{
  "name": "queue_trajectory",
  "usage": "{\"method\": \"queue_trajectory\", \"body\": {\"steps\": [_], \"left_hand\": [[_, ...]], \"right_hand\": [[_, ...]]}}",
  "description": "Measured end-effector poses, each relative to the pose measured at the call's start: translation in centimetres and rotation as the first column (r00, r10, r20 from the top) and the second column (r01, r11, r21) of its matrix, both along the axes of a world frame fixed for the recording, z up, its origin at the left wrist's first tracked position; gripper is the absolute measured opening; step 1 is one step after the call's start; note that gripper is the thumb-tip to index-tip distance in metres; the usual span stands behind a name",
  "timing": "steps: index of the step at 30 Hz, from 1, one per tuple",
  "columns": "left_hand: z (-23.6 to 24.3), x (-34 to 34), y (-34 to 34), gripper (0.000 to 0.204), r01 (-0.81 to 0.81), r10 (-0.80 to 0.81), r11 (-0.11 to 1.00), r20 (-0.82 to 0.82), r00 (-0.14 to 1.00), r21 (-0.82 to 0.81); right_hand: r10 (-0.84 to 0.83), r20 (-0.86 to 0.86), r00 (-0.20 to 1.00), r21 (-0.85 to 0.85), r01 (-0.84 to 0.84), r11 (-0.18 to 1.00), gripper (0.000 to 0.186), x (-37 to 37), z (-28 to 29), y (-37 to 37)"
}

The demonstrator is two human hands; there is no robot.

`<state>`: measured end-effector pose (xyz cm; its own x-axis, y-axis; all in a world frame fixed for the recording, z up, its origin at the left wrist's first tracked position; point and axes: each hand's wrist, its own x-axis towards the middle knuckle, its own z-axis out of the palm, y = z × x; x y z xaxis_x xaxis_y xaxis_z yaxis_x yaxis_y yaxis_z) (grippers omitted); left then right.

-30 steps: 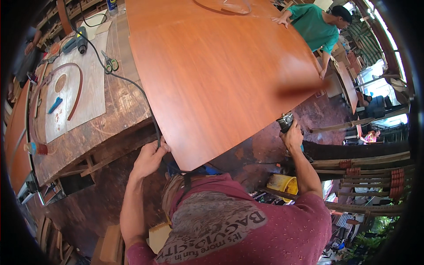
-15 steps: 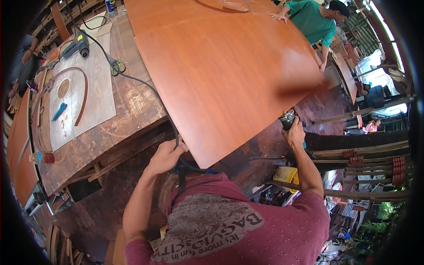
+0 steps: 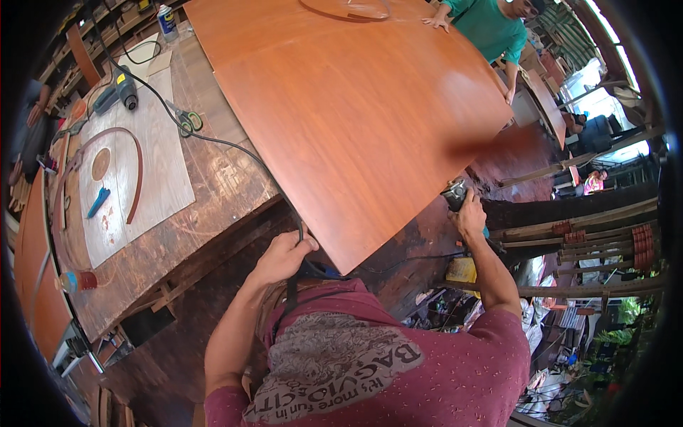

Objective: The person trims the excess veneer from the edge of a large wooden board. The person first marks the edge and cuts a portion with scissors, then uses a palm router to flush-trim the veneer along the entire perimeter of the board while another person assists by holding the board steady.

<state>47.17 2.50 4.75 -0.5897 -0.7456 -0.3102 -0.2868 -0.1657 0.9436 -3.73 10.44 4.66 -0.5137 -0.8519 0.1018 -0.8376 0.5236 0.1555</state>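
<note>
A large reddish-brown wood panel (image 3: 356, 128) reaches from the workbench out toward my body. My left hand (image 3: 283, 256) is closed at its near left edge, thumb on top, fingers partly hidden. A black cord (image 3: 267, 167) runs along that edge and passes by this hand. At the panel's right-hand edge, my right hand (image 3: 471, 215) grips a small hand-held power tool (image 3: 454, 193) with a dark head and a bit of blue-green body. Whether the tool touches the edge, I cannot tell. Across the panel, a person in a green shirt (image 3: 491, 32) rests both hands on it.
On the workbench (image 3: 220, 192) at left lie a heat gun (image 3: 126, 89), scissors (image 3: 186, 121), a blue tool (image 3: 99, 202), a curved brown strip (image 3: 135, 164) and a jar (image 3: 77, 281). A spray can (image 3: 167, 23) stands farther back. Wooden rails (image 3: 583, 292) cross at right.
The panel and bench sit slightly lower and to the right in view at the near left. The power tool has shifted a little left; both hands keep their grips. The other person's head has tilted.
</note>
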Motion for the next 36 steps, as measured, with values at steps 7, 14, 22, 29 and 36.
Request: {"method": "queue_trajectory", "body": {"steps": [7,14,22,29,36], "left_hand": [[-0.5,0.5,-0.7,0.030,0.053,-0.050,0.996,-0.051,0.997,0.070],[0.3,0.9,-1.4,0.030,0.124,-0.122,0.990,-0.029,0.992,0.069],[0.6,0.9,-2.0,0.025,0.166,-0.147,0.972,-0.125,0.981,0.165],[0.6,1.4,-2.8,0.025,0.222,-0.205,0.966,-0.135,0.969,0.129],[0.0,1.7,-3.8,0.030,0.277,-0.257,0.950,-0.145,0.955,0.142]], "right_hand": [[-0.039,0.028,0.999,0.039,0.038,0.999,0.091,3.5,0.6,0.6],[-0.057,0.055,0.997,0.063,0.054,0.997,0.090,6.6,1.2,1.5],[-0.081,0.075,0.994,0.046,0.078,0.996,0.095,10.3,1.2,2.4],[-0.086,0.094,0.992,0.093,0.077,0.993,0.090,13.2,1.3,3.7],[-0.037,0.035,0.999,0.061,0.035,0.998,0.088,16.0,1.0,4.9]]}}
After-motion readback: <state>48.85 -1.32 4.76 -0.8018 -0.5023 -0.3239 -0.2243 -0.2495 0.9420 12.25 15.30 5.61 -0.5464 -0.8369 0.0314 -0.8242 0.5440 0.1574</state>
